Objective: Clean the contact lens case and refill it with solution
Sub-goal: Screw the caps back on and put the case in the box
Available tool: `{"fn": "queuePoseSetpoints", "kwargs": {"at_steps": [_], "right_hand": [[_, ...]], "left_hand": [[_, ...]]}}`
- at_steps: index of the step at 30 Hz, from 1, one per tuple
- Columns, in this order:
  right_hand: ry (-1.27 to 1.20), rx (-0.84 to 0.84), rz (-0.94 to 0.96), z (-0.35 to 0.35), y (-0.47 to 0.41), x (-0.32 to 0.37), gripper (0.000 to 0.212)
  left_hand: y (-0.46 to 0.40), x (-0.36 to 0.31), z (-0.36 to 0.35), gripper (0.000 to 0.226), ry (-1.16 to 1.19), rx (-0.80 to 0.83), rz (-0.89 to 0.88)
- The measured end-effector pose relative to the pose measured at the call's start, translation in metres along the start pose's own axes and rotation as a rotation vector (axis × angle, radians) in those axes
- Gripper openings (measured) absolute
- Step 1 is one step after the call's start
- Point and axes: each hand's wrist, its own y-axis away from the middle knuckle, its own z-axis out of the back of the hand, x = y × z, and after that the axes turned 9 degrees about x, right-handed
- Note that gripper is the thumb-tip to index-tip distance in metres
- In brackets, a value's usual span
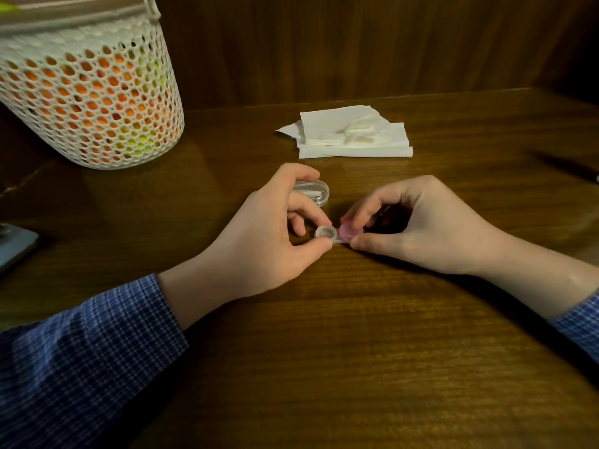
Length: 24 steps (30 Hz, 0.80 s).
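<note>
The left hand pinches the open, uncapped well of the contact lens case between thumb and forefinger, its other fingers curled above. The right hand grips the pink cap on the case's other well, forefinger on top and thumb against the near side. The case lies flat on the table, about midway between its left and right edges and nearer the back edge than the front. Just behind the left hand's fingers sits a small clear plastic container, partly hidden. Further back, near the table's back edge, lies a stack of white tissues with 2 cotton pads on top. A white mesh basket holding orange and yellow-green contents stands at the back left corner. A dark flat object, cut off by the frame, rests at the left edge. Both forearms wear blue checked sleeves.
</note>
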Motion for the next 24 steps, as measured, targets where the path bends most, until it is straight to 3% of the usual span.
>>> {"fn": "queuePoseSetpoints", "kwargs": {"at_steps": [13, 24], "right_hand": [[0.119, -0.015, 0.033, -0.0039, 0.0017, 0.0050, 0.019], [0.172, -0.026, 0.050, -0.0033, 0.0024, 0.0065, 0.007]], "left_hand": [[0.0001, -0.0006, -0.0003, 0.075, -0.008, -0.005, -0.007], [0.0000, -0.0016, -0.0002, 0.076, -0.002, 0.005, -0.005]]}}
